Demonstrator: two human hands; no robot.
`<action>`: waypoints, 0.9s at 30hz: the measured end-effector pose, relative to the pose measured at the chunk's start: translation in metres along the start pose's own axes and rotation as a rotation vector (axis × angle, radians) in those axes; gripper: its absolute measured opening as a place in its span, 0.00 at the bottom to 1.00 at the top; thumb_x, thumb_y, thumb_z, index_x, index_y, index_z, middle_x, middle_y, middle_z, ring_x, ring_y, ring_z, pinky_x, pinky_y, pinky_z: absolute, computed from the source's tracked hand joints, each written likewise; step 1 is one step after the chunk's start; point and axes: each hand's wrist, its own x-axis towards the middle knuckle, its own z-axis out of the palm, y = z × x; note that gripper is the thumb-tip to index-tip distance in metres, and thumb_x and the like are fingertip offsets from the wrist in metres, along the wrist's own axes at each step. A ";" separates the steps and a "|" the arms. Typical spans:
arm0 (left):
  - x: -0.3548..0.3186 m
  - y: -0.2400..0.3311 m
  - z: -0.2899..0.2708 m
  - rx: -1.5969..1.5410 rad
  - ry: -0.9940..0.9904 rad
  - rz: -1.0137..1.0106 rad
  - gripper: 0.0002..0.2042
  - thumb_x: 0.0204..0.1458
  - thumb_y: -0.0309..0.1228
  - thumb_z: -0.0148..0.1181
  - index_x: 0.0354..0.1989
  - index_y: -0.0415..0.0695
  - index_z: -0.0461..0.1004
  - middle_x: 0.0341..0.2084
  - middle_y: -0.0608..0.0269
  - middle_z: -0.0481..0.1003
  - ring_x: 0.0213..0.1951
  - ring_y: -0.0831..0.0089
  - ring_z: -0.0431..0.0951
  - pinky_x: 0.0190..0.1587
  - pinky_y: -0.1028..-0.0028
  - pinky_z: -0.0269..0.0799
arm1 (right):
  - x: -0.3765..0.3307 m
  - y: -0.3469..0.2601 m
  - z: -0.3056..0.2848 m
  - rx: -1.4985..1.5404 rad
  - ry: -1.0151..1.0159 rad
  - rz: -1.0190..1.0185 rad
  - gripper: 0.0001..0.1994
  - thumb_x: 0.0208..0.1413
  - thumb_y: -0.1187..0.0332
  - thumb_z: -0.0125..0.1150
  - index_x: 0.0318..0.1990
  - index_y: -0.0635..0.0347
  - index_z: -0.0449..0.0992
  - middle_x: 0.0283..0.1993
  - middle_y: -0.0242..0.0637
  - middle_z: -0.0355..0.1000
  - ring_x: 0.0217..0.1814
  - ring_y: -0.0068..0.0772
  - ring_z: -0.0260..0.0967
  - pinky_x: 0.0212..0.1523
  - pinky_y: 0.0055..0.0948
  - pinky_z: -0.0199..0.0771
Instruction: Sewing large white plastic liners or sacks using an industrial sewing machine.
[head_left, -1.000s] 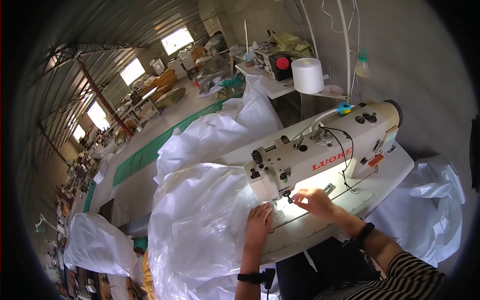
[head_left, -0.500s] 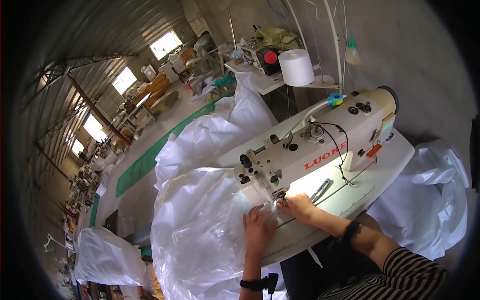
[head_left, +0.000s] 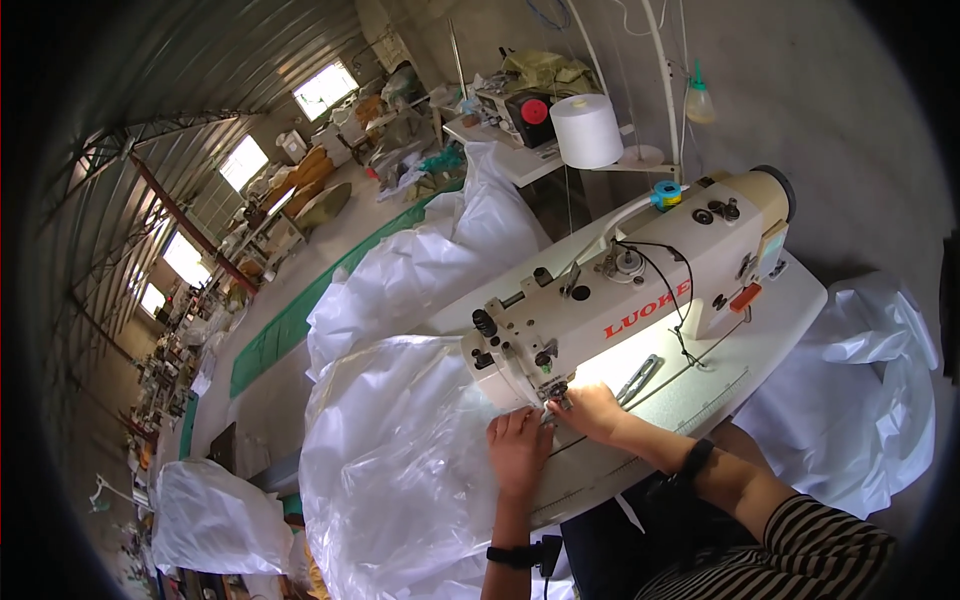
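Note:
A cream sewing machine [head_left: 640, 300] stands before me, its lamp lighting the bed by the needle. At the left of the needle area, my left hand [head_left: 519, 450] has its fingers drawn together over the edge of a translucent white plastic sheet [head_left: 400, 450]; what they pinch is too small to tell. My right hand [head_left: 592, 413] reaches in from the right, fingertips closed right beside the presser foot [head_left: 557, 392]. Whatever those fingertips hold is hidden. A slim metal hand tool [head_left: 640, 380] lies on the machine table [head_left: 700, 405] behind my right hand.
A white thread cone [head_left: 586, 132] stands behind the machine, and a green-tipped bottle [head_left: 699, 98] hangs by the wall. More plastic sheeting [head_left: 840, 390] drapes down at the right. Another white sheet heap [head_left: 430, 250] lies beyond the machine, beside a long green strip [head_left: 290, 330].
My left hand has moved up slightly toward the needle, and its spread fingers have drawn together. The right fingertips stay by the presser foot. The whole view has shifted slightly.

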 end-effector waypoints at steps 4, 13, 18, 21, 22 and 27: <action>-0.006 -0.017 0.016 0.012 -0.047 -0.062 0.08 0.46 0.31 0.66 0.35 0.49 0.81 0.33 0.67 0.77 0.40 0.65 0.75 0.51 0.63 0.64 | -0.003 0.003 -0.003 -0.009 -0.099 -0.008 0.14 0.57 0.55 0.58 0.30 0.56 0.77 0.28 0.39 0.76 0.34 0.43 0.76 0.38 0.43 0.70; -0.005 -0.023 0.024 -0.065 -0.026 -0.149 0.05 0.46 0.32 0.67 0.31 0.49 0.82 0.27 0.67 0.76 0.37 0.65 0.75 0.48 0.64 0.64 | -0.011 0.024 0.005 -0.014 0.043 -0.250 0.09 0.56 0.58 0.59 0.40 0.49 0.74 0.34 0.34 0.75 0.40 0.40 0.74 0.44 0.43 0.67; -0.009 -0.027 0.026 -0.116 -0.055 -0.260 0.05 0.47 0.32 0.66 0.31 0.48 0.82 0.28 0.67 0.76 0.38 0.63 0.75 0.48 0.63 0.64 | -0.005 0.008 -0.002 -0.013 -0.143 -0.015 0.09 0.53 0.59 0.60 0.37 0.50 0.78 0.32 0.35 0.77 0.39 0.40 0.76 0.45 0.43 0.68; -0.008 -0.027 0.028 -0.103 -0.092 -0.334 0.05 0.47 0.35 0.66 0.31 0.50 0.81 0.32 0.67 0.78 0.41 0.62 0.75 0.53 0.60 0.62 | 0.000 0.008 0.005 0.015 -0.022 0.044 0.26 0.56 0.43 0.56 0.25 0.60 0.79 0.24 0.45 0.75 0.30 0.50 0.74 0.38 0.44 0.69; -0.006 -0.026 0.028 -0.096 -0.111 -0.371 0.06 0.47 0.36 0.66 0.31 0.50 0.81 0.32 0.66 0.78 0.41 0.62 0.75 0.54 0.60 0.62 | 0.002 0.010 0.007 0.015 -0.022 0.044 0.26 0.56 0.43 0.56 0.25 0.60 0.79 0.24 0.45 0.75 0.30 0.50 0.74 0.38 0.44 0.69; -0.003 -0.022 0.027 -0.055 -0.151 -0.440 0.08 0.47 0.38 0.66 0.31 0.49 0.82 0.32 0.64 0.78 0.43 0.61 0.75 0.56 0.58 0.61 | 0.005 -0.003 -0.006 -0.132 -0.124 0.097 0.08 0.48 0.61 0.61 0.30 0.52 0.81 0.28 0.38 0.78 0.34 0.41 0.78 0.40 0.40 0.72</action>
